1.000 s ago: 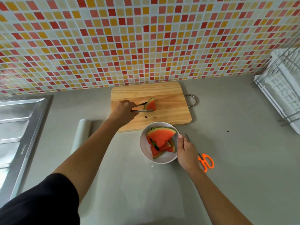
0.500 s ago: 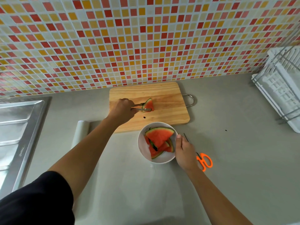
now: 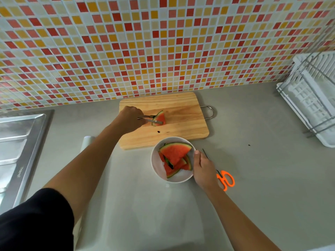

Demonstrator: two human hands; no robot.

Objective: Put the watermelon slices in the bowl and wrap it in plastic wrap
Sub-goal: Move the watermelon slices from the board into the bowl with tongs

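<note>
Your left hand (image 3: 131,117) is clenched round the tongs (image 3: 151,119), and their tips pinch one slice (image 3: 159,118) over the left half of the board (image 3: 181,131). The slice stands on edge with its rind toward your hand; I cannot tell whether it touches the wood. The board lies at the back edge of the worktop (image 3: 262,178), against the tiled wall (image 3: 163,42), its metal loop pointing right.

Just in front of the board sits the bowl (image 3: 156,160), touching or nearly touching the board's front edge. Your right hand (image 3: 204,171) grips its right rim, thumb on top and fingers down the outside. Several slices (image 3: 175,153) are piled inside, the largest on top with its rind toward the board.

The scissors (image 3: 226,180) lie just right of your right hand, partly hidden by it. The wrap roll (image 3: 88,141) lies left of the board, mostly behind your left forearm. The sink (image 3: 18,142) is at the left edge, the rack (image 3: 311,98) at the right back corner.
</note>
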